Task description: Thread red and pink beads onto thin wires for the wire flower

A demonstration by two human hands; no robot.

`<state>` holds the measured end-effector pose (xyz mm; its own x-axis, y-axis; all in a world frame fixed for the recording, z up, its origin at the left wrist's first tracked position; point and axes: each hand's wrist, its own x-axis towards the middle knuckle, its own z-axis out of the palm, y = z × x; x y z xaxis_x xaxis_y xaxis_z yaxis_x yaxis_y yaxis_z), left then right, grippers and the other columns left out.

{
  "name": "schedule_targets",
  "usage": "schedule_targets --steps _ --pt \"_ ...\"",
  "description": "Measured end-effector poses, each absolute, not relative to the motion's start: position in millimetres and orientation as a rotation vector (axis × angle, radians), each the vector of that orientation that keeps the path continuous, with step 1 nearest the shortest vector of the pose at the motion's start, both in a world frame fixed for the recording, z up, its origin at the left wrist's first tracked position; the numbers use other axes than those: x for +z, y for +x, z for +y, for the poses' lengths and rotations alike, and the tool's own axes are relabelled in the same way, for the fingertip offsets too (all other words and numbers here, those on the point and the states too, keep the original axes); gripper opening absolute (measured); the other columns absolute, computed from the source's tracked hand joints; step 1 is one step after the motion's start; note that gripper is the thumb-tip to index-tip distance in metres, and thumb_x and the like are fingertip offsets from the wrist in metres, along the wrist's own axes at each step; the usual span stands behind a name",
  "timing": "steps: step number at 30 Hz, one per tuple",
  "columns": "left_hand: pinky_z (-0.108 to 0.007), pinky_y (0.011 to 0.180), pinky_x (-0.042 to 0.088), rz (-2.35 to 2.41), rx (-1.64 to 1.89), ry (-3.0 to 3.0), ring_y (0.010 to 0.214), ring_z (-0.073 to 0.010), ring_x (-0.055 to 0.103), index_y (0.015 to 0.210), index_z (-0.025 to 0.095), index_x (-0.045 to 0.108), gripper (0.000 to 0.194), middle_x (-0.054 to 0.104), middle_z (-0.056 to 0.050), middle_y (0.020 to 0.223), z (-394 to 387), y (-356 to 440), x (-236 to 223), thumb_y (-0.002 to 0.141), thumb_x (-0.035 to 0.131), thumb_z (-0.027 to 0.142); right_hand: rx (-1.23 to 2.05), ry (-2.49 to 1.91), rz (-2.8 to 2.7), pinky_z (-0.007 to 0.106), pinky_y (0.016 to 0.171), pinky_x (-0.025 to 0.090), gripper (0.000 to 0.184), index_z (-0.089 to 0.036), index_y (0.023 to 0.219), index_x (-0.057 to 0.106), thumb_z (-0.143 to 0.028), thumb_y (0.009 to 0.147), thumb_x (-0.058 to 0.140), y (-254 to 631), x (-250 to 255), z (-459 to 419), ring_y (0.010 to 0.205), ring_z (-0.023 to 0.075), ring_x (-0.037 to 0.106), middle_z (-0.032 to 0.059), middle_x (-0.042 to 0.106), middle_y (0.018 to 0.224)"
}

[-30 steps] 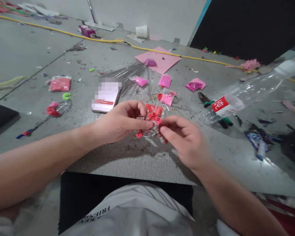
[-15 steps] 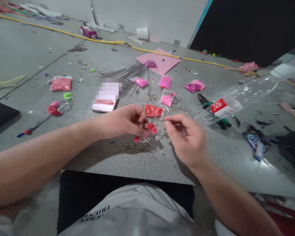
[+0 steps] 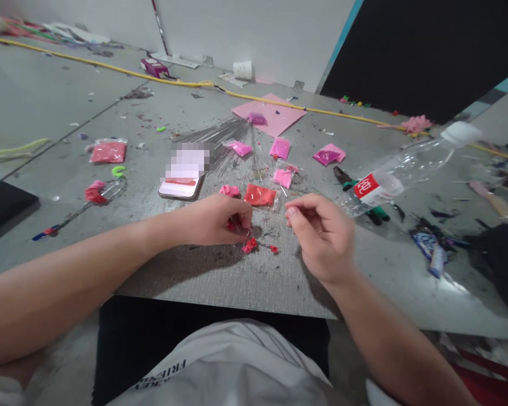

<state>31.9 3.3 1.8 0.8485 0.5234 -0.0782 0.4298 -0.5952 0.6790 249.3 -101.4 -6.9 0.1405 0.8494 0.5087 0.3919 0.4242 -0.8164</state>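
My left hand is closed on a thin wire piece with red clay on it, held low over the grey table; the fingers hide part of it. A small red blob sits at the wire's right end. To the right, apart from the wire, my right hand pinches thumb and fingertips together; whatever is between them is too small to make out. Just beyond the hands lie a clear packet of red clay and a pink clay lump.
A phone and another wire piece with red clay lie left. Pink packets and fanned thin wires are beyond. At right, a plastic bottle lies by green-handled pliers. A yellow cable crosses behind.
The wire piece in my left hand has turned and dropped slightly, its red end now pointing right. The pink lump behind that hand shows more fully. My right hand stays pinched nearly in place.
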Motion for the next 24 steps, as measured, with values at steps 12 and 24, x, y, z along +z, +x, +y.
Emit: schedule_targets --steps 12,24 --pt "-0.037 0.080 0.048 1.124 0.311 2.773 0.091 -0.0280 0.065 0.117 0.018 0.074 0.048 0.069 -0.013 0.105 51 13 -17 0.089 0.065 0.055 0.477 -1.215 -1.541 0.029 0.065 0.052 0.009 -0.021 0.090 0.072 -0.021 0.095 0.064 250 -13 -93 0.068 0.0123 0.063 -0.0009 0.069 0.078" --pt "-0.027 0.068 0.054 0.787 0.713 2.066 0.080 -0.0175 0.073 0.103 0.017 0.081 0.026 0.081 -0.007 0.091 13 32 3 0.087 0.074 0.036 0.551 -1.285 -1.574 0.030 0.064 0.054 0.021 -0.022 0.112 0.072 -0.034 0.096 0.068 251 -26 -76 0.077 0.0162 0.069 0.0044 0.076 0.094"
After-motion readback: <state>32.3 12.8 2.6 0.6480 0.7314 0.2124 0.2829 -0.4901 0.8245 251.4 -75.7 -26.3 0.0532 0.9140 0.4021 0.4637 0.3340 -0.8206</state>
